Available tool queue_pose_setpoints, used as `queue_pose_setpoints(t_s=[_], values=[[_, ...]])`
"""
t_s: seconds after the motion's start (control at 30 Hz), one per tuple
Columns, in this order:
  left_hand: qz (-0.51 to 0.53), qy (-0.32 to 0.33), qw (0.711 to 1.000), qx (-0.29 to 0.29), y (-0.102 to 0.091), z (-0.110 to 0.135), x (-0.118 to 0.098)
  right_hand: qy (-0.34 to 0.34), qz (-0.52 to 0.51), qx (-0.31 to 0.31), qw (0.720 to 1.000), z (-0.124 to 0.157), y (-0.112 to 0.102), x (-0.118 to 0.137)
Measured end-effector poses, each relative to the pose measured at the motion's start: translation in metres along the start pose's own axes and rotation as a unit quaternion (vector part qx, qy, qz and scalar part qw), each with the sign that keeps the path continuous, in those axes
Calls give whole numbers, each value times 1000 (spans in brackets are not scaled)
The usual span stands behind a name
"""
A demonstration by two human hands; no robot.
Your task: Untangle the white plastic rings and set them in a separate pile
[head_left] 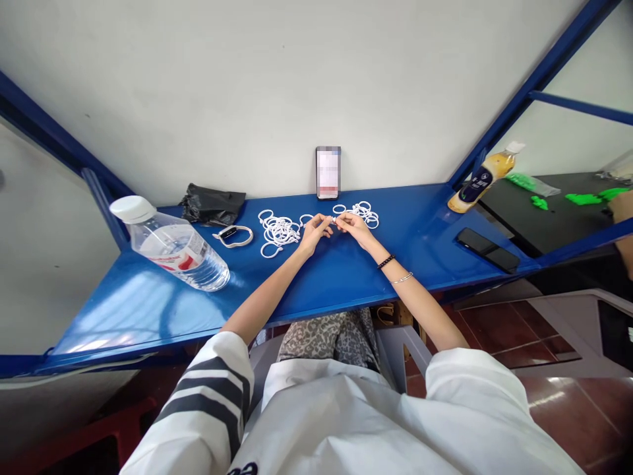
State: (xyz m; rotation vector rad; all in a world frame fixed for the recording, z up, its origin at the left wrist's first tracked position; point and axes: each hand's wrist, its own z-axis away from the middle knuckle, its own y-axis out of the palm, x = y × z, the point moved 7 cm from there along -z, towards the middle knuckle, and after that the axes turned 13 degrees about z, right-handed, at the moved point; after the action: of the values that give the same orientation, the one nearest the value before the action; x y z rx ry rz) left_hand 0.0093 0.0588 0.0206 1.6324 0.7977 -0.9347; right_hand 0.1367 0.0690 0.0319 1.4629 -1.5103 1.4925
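Observation:
Over the blue table, my left hand (316, 233) and my right hand (354, 226) meet with their fingertips nearly touching. Both are closed in a pinch on a small white ring (333, 220), which the fingers mostly cover. To the left of my left hand lies a loose pile of white plastic rings (281, 231) with small knobs on them. A smaller group of the same rings (366, 212) lies just behind and to the right of my right hand.
A phone (328, 173) leans upright against the wall. On the left stand a water bottle (173, 247), a watch (233, 235) and a black plastic bag (212, 205). On the right are a drink bottle (481, 181) and a dark phone (487, 250). The blue table (341, 277) ends near my lap.

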Motion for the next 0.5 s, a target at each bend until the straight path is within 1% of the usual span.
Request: queue_pose_setpoints(t_s=[0.1, 0.23, 0.37, 0.5], values=[[-108, 61, 992, 9, 2, 1, -6, -14, 17, -7, 1000, 0, -1, 2], [-244, 150, 958, 16, 6, 5, -15, -31, 36, -5, 999, 1, -1, 5], [-317, 200, 927, 31, 10, 8, -19, -33, 54, -8, 998, 0, -1, 4], [-354, 220, 908, 28, 10, 9, -22, -32, 60, -29, 997, -1, -4, 2]])
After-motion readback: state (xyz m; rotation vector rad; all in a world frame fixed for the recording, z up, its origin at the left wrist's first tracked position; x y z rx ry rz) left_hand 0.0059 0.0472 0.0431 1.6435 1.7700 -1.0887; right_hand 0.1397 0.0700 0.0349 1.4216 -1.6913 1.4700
